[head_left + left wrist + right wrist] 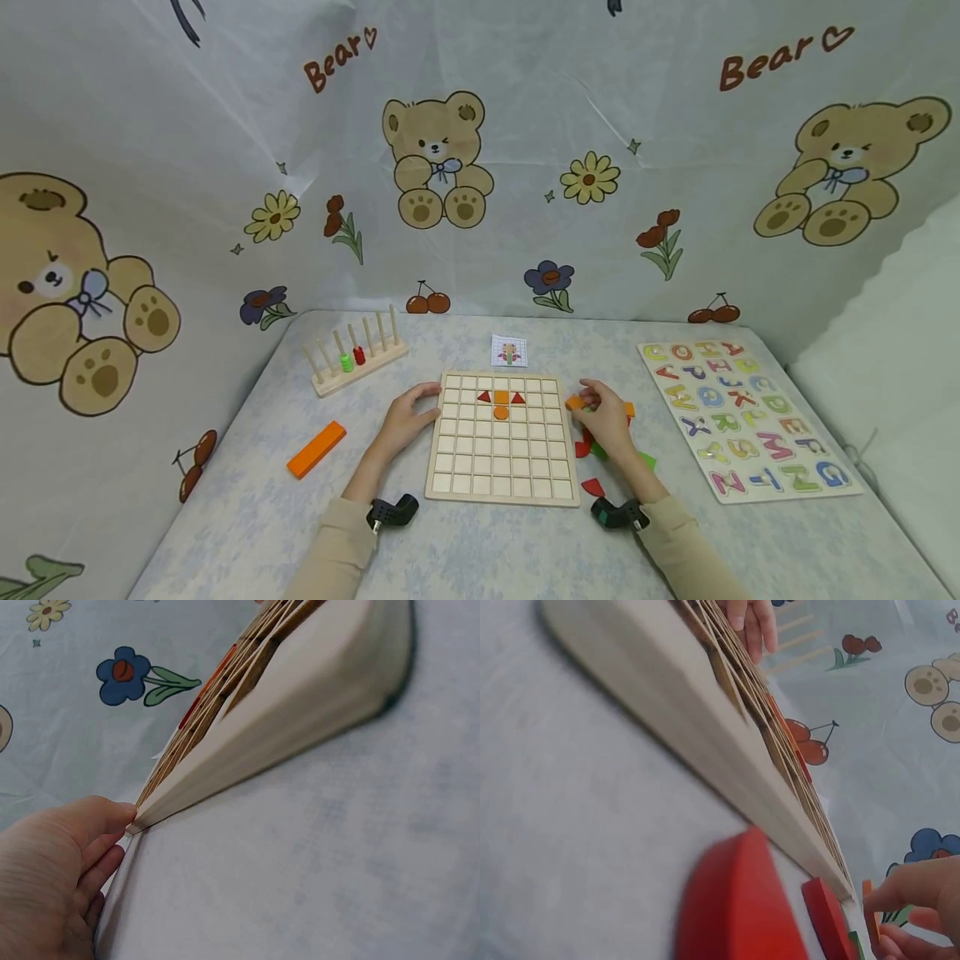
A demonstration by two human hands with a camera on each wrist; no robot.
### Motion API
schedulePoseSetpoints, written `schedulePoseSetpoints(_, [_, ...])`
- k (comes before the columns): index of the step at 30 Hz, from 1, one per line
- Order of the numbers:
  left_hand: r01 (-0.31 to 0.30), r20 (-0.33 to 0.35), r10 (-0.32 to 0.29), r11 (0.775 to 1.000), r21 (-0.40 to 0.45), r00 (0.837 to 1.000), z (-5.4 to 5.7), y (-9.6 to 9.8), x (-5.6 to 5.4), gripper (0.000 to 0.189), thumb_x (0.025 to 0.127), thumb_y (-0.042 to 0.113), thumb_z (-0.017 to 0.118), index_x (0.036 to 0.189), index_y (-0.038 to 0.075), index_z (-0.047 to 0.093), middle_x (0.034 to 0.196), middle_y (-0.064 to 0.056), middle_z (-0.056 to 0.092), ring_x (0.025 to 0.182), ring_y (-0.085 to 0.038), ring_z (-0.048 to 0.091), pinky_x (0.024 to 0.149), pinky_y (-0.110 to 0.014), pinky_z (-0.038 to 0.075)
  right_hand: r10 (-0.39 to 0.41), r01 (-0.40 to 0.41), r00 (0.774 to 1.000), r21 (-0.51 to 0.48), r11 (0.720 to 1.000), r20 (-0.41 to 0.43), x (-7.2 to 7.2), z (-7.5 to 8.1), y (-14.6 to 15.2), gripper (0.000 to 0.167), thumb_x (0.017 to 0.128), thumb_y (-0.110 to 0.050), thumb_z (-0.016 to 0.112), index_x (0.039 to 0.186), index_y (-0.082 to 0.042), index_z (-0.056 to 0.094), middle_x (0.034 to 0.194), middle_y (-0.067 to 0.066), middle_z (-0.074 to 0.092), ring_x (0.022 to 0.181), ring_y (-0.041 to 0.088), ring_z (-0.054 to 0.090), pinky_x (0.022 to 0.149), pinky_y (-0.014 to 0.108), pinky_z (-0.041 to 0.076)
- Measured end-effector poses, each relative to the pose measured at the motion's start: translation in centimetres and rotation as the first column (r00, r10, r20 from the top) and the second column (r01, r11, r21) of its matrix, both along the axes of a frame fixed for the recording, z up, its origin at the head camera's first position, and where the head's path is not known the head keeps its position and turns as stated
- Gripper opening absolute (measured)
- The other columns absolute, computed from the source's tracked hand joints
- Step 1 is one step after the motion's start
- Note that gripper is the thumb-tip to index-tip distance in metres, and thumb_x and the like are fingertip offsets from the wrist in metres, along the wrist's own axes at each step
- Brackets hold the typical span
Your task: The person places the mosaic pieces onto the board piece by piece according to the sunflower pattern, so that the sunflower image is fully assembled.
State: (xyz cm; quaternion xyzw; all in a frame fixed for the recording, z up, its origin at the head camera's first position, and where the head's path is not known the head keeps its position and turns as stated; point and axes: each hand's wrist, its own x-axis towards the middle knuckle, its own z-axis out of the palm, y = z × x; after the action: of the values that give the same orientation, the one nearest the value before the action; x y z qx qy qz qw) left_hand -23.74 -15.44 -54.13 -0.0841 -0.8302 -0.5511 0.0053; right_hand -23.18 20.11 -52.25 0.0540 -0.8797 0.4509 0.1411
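A wooden grid board (pixel 457 487) lies flat on the table. On it sit an orange square (pixel 502 397), a red triangle (pixel 484 397) to its left, another red triangle (pixel 518 398) to its right and an orange circle (pixel 501 412) below. My left hand (pixel 405 421) rests its fingertips against the board's left edge, as the left wrist view also shows. Just off the right edge, my right hand (pixel 609 421) pinches a thin orange piece (pixel 871 919) between thumb and finger. Red pieces (pixel 739 907) and green pieces (pixel 648 461) lie under and beside that hand, partly hidden.
Behind the board lies a small pattern card (pixel 509 351). A peg rack (pixel 360 368) with green and red beads stands back left, an orange bar (pixel 317 450) nearer on that side. The alphabet board (pixel 750 425) covers the right side.
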Motion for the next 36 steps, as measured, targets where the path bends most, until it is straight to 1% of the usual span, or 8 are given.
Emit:
schedulePoseSetpoints(7, [-0.008, -0.009, 0.008, 1.0, -0.01, 1.0, 0.0, 0.0, -0.1, 0.043, 0.087, 0.015, 0.069, 0.129, 0.014, 0.058, 0.129, -0.006, 0.061, 0.13, -0.026, 0.048, 0.115, -0.051, 0.029, 0.116, -0.113, 0.99, -0.041, 0.993, 0.082, 0.2, 0.9, -1.7, 0.056, 0.077, 0.005, 0.071, 0.13, 0.001, 0.053, 0.107, 0.019, 0.064, 0.097, 0.03, 0.061, 0.085, 0.035, 0.052])
schedulePoseSetpoints(15, [-0.001, -0.007, 0.002, 1.0, 0.003, 1.0, 0.0, -0.1, -0.1, 0.043, 0.087, 0.018, 0.069, 0.129, 0.015, 0.058, 0.129, -0.005, 0.061, 0.13, -0.025, 0.048, 0.115, -0.05, 0.029, 0.215, -0.211, 0.971, -0.049, 0.976, 0.102, 0.2, 1.2, -4.2, 0.055, 0.077, 0.005, 0.069, 0.13, 0.001, 0.054, 0.106, 0.016, 0.065, 0.096, 0.027, 0.061, 0.084, 0.033, 0.052])
schedulePoseSetpoints(16, [0.006, -0.004, -0.006, 1.0, 0.007, 1.0, 0.5, 0.0, 0.2, 0.044, 0.088, 0.016, 0.069, 0.13, 0.012, 0.058, 0.13, -0.008, 0.061, 0.13, -0.027, 0.048, 0.115, -0.05, 0.029, 0.227, -0.222, 0.968, -0.054, 0.973, 0.109, 0.2, 1.2, -4.4, 0.055, 0.077, 0.005, 0.069, 0.13, 0.0, 0.054, 0.107, 0.016, 0.065, 0.096, 0.027, 0.061, 0.083, 0.033, 0.052])
schedulePoseSetpoints(21, [0.006, -0.01, -0.006, 1.0, 0.025, 1.0, 0.5, 0.1, 0.2, 0.044, 0.087, 0.016, 0.069, 0.13, 0.011, 0.058, 0.13, -0.009, 0.06, 0.13, -0.027, 0.048, 0.115, -0.05, 0.029, 0.306, -0.3, 0.946, -0.071, 0.951, 0.105, 0.0, 1.1, -5.3, 0.057, 0.076, 0.008, 0.069, 0.13, 0.002, 0.053, 0.105, 0.016, 0.065, 0.095, 0.027, 0.061, 0.08, 0.029, 0.052])
schedulePoseSetpoints(22, [0.003, -0.006, -0.003, 1.0, 0.016, 1.0, 0.5, 0.1, 0.2, 0.044, 0.087, 0.016, 0.069, 0.13, 0.011, 0.058, 0.13, -0.009, 0.06, 0.13, -0.028, 0.048, 0.115, -0.05, 0.029, 0.32, -0.313, 0.942, -0.077, 0.947, 0.103, 0.0, 1.1, -5.5, 0.057, 0.076, 0.009, 0.069, 0.13, 0.003, 0.053, 0.105, 0.017, 0.065, 0.095, 0.027, 0.061, 0.08, 0.029, 0.052])
schedulePoseSetpoints(23, [-0.001, -0.013, 0.001, 1.0, 0.014, 1.0, 0.0, 0.0, 0.0, 0.044, 0.087, 0.017, 0.07, 0.129, 0.013, 0.058, 0.129, -0.007, 0.061, 0.13, -0.026, 0.049, 0.115, -0.05, 0.029, 0.332, -0.325, 0.938, -0.08, 0.942, 0.1, 0.0, 1.1, -5.6, 0.058, 0.075, 0.01, 0.069, 0.13, 0.003, 0.053, 0.105, 0.018, 0.065, 0.095, 0.028, 0.061, 0.08, 0.029, 0.052])
schedulePoseSetpoints(29, [0.001, -0.021, -0.001, 1.0, -0.002, 1.0, 0.0, 0.0, -0.1, 0.043, 0.087, 0.018, 0.07, 0.128, 0.015, 0.059, 0.128, -0.005, 0.062, 0.128, -0.025, 0.05, 0.114, -0.05, 0.031, 0.337, -0.329, 0.933, -0.079, 0.941, 0.128, -0.1, 0.9, -6.2, 0.056, 0.076, 0.01, 0.067, 0.13, 0.002, 0.054, 0.107, 0.017, 0.064, 0.097, 0.026, 0.06, 0.083, 0.028, 0.052])
schedulePoseSetpoints(36, [0.003, -0.028, -0.003, 1.0, 0.009, 1.0, -0.2, 0.0, -0.2, 0.043, 0.086, 0.019, 0.07, 0.128, 0.015, 0.059, 0.128, -0.006, 0.062, 0.129, -0.026, 0.05, 0.114, -0.05, 0.03, 0.308, -0.301, 0.945, -0.073, 0.951, 0.113, -0.1, 0.7, -6.5, 0.051, 0.076, 0.01, 0.067, 0.125, 0.002, 0.058, 0.106, 0.015, 0.065, 0.097, 0.024, 0.061, 0.086, 0.034, 0.053])
